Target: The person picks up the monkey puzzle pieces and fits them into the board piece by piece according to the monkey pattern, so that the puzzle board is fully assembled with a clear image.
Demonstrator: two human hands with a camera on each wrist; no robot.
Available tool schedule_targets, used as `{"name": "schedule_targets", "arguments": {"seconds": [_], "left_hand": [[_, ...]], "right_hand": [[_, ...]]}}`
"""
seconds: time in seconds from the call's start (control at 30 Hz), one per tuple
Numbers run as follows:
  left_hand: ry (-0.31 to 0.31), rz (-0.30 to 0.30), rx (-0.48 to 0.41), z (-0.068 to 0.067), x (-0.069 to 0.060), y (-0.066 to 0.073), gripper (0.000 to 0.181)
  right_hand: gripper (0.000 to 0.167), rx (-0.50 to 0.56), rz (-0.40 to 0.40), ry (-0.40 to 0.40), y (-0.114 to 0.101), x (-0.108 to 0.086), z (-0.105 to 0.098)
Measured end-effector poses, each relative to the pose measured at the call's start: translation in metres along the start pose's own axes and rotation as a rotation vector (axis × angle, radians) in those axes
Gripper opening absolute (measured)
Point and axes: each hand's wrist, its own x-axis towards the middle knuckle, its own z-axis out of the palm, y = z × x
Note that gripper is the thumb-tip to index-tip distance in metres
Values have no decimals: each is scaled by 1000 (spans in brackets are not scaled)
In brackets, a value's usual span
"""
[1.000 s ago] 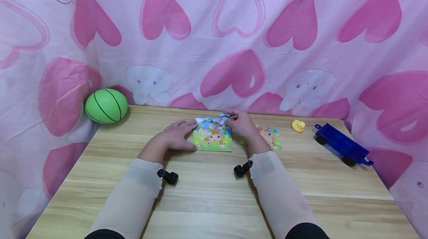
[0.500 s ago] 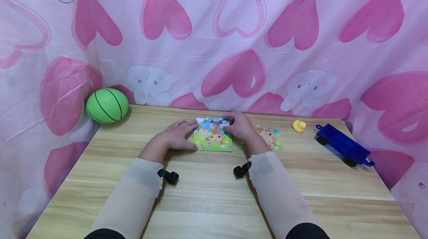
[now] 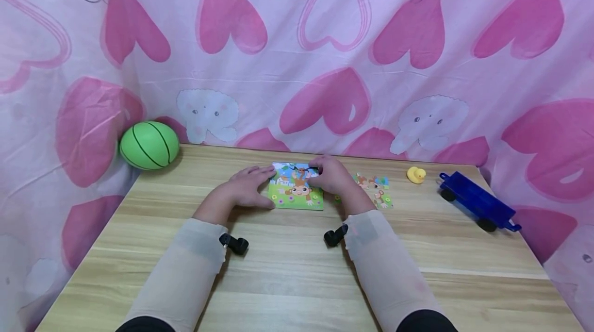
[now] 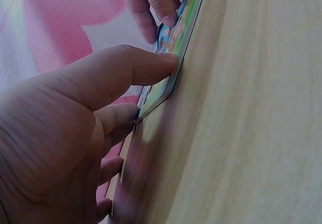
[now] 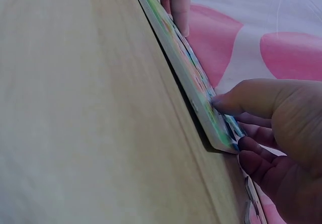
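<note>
Roughly midway between both hands, flat on the wood-grain tabletop (image 3: 287, 265): a monkey jigsaw puzzle (image 3: 296, 198), nearly square, hence without a clear long axis. At its left edge, the left hand (image 3: 246, 187), fingers extended and grasping nothing, thumb by the near left corner. At its far right corner, the right hand (image 3: 335, 175), apparently pinching a jigsaw piece (image 5: 233, 125), mostly hidden; impossible to tell whether seated. Likely decisive: that corner, right under the right hand, well across from the left. Just rightward, loose jigsaw pieces (image 3: 373, 185); beyond, a yellow rubber duck (image 3: 416, 175) and blue toy trailer (image 3: 478, 201); far left, a green toy basketball (image 3: 149, 145).
</note>
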Motion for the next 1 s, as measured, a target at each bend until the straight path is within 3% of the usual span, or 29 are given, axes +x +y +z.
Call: {"name": "schedule_targets", "arguments": {"seconds": [0.23,0.5,1.0], "left_hand": [[2,-1,-16,-2,-2,1,102],[3,-5,-11,-2,-2,2,102],[1,-1,12,0,1,-2,102]], "right_hand": [[62,-8,39,-27,-6,-3,-1],[58,-113,-7,-72,-12,-5,-2],[55,-90,-16,-88,-7,-4,-1]]}}
